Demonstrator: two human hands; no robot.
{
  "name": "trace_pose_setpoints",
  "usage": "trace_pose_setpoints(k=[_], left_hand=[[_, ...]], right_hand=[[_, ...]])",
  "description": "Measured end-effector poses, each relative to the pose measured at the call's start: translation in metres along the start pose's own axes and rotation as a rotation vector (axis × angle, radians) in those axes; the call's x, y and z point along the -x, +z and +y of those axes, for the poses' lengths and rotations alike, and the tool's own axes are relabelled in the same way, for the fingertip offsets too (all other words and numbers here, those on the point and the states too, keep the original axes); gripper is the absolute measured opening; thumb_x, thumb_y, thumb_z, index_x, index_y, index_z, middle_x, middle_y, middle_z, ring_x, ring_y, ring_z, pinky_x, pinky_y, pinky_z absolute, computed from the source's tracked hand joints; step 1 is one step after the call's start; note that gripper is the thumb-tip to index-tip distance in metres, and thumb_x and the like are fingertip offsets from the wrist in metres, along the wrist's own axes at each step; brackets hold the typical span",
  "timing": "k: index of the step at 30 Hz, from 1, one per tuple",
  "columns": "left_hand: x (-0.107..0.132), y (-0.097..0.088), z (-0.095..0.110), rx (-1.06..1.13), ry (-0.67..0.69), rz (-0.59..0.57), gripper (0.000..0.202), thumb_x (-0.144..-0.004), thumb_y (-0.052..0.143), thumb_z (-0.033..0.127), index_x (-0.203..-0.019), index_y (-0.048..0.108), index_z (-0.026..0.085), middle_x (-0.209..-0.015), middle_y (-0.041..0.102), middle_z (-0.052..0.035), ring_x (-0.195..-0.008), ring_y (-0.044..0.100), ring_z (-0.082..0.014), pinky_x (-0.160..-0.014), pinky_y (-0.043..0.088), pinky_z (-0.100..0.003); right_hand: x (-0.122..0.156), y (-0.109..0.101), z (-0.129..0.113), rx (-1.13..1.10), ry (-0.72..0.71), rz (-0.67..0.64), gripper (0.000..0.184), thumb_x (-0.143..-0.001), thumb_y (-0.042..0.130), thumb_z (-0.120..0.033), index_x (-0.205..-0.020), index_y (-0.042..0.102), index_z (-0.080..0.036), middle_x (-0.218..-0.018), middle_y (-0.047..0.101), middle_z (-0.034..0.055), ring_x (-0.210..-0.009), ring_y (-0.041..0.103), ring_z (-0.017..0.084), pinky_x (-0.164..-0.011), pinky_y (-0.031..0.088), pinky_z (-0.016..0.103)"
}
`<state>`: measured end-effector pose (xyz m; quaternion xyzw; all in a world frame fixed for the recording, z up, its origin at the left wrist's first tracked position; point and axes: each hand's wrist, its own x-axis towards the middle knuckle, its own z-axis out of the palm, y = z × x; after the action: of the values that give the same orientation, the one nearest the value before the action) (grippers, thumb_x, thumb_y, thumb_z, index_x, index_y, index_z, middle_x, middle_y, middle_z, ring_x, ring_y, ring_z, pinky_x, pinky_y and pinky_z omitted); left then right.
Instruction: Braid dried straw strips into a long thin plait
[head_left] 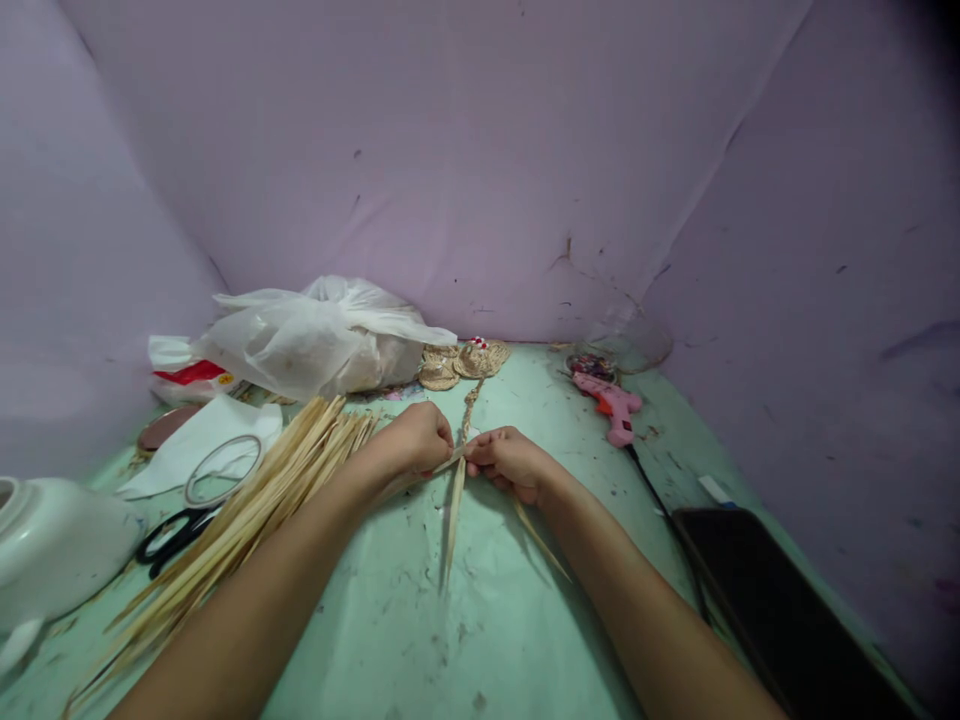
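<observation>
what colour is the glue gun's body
The glue gun is pink, with an orange-red trigger; the head view shows it best.

On the desk [405, 610], a braid [470, 402] is running beyond the fingers [484, 455] toward the hats [474, 362]. Straw [255, 510] is lying left of the fingers; farther left, scissors [176, 540] and a ring [259, 458] are lying beside it, then a jug [79, 535]. A bag [315, 335] is sitting beyond them, leftward. Right of the fingers, a glue gun [619, 408] is lying, a phone [765, 590] nearer the front.

Pale green work surface [390, 630], flecked and stained dark. Lilac back wall [465, 150] beyond its far edge, lilac left wall [67, 250] and scuffed right wall [825, 350] flanking it, 3 in all. Light dim, soft.
</observation>
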<state>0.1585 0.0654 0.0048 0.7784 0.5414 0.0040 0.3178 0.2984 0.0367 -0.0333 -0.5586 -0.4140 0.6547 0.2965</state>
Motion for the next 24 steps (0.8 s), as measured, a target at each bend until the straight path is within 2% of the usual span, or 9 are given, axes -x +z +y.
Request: trace_pose_setpoints(k=[5,9,11,15,18,24], left_hand=[[-0.002,0.0011,-0.0033,0.019,-0.007,0.02,0.016,-0.053,0.046,0.015,-0.059,0.061,0.012,-0.041,0.048,0.0012,-0.038,0.04,-0.0085,-0.04,0.027,-0.019],[-0.0035,0.0049,-0.0046,0.096,-0.006,0.014,0.025,-0.053,0.045,0.012,-0.072,0.061,0.013,-0.042,0.049,0.0022,-0.036,0.042,-0.0094,-0.039,0.027,-0.019],[-0.0031,0.0058,-0.0035,0.128,-0.013,-0.019,0.025,-0.053,0.044,0.012,-0.072,0.06,0.013,-0.041,0.049,0.0017,-0.035,0.042,-0.0099,-0.038,0.029,-0.019],[-0.0001,0.0035,-0.0006,0.152,0.008,-0.117,0.017,-0.055,0.044,0.015,-0.059,0.06,0.012,-0.041,0.049,-0.0003,-0.037,0.042,-0.0099,-0.04,0.032,-0.02],[-0.0002,0.0029,-0.0011,0.186,0.008,-0.156,0.02,-0.055,0.044,0.016,-0.061,0.063,0.011,-0.041,0.048,0.0009,-0.037,0.041,-0.0087,-0.041,0.032,-0.019],[-0.0038,0.0033,-0.003,0.128,-0.013,-0.031,0.016,-0.054,0.047,0.017,-0.06,0.061,0.012,-0.04,0.046,0.0019,-0.038,0.04,-0.0089,-0.04,0.029,-0.019]], right_hand=[[0.0012,0.0007,-0.0005,0.008,-0.007,0.003,0.009,-0.061,0.048,-0.012,-0.053,0.053,-0.012,-0.038,0.043,-0.0046,-0.029,0.018,0.002,-0.03,0.008,0.019],[0.0004,0.0009,0.0003,-0.002,-0.005,0.009,0.008,-0.06,0.047,-0.011,-0.055,0.053,-0.012,-0.038,0.044,-0.0047,-0.028,0.018,0.002,-0.03,0.008,0.019],[-0.0003,0.0007,0.001,-0.008,-0.01,0.003,0.008,-0.06,0.047,-0.011,-0.056,0.053,-0.012,-0.038,0.044,-0.0047,-0.028,0.018,0.002,-0.03,0.008,0.019],[-0.0003,0.0006,0.0014,0.005,-0.012,-0.002,0.008,-0.061,0.048,-0.012,-0.054,0.053,-0.012,-0.036,0.042,-0.0053,-0.028,0.017,0.003,-0.03,0.007,0.02],[0.0011,0.0012,0.0001,0.024,-0.02,0.006,0.011,-0.062,0.048,-0.013,-0.052,0.052,-0.013,-0.032,0.035,-0.0069,-0.028,0.016,0.003,-0.03,0.007,0.019],[0.0027,0.002,-0.0018,0.028,-0.026,0.021,0.013,-0.063,0.049,-0.013,-0.05,0.052,-0.012,-0.032,0.036,-0.0067,-0.027,0.016,0.002,-0.03,0.008,0.019]])
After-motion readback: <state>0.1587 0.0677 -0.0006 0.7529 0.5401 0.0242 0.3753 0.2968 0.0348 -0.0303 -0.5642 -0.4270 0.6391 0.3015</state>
